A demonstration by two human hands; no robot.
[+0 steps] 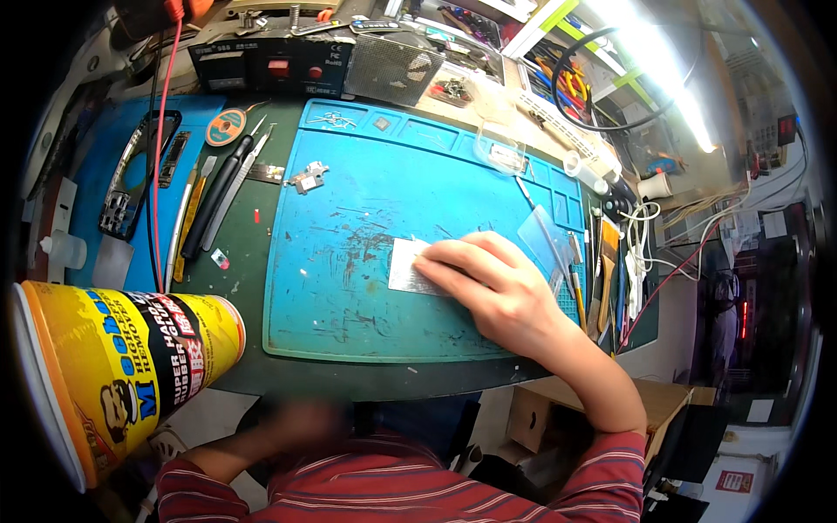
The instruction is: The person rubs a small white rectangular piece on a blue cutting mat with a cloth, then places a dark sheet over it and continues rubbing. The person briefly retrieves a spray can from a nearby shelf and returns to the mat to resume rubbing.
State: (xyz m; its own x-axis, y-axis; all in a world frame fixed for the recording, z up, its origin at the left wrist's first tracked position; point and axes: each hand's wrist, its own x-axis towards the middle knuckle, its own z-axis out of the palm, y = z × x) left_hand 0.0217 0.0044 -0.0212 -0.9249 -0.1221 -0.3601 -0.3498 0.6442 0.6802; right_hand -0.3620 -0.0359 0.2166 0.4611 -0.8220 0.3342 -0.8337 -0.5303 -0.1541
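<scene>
Flat on the blue work mat (349, 322) lies a small silver rectangular plate (403, 266) with a dull, scuffed surface. My right hand (488, 283) reaches in from the right with its fingers bent together over the plate's right end, gripping it there and covering that part. Near my lap, below the bench edge, my left hand (305, 424) is smeared, so its fingers do not show. A small metal part with a bracket shape (309, 177) rests at the mat's upper left. Several screws (333, 119) sit in the mat's top left tray.
At the lower left stands a big yellow tub (131, 366), tilted in view. Tweezers (234, 196), a solder wick spool (225, 127) and a phone frame (139, 174) lie left of the mat. Brushes (608, 261) and cables (643, 235) crowd the right. A black power unit (270, 65) stands behind.
</scene>
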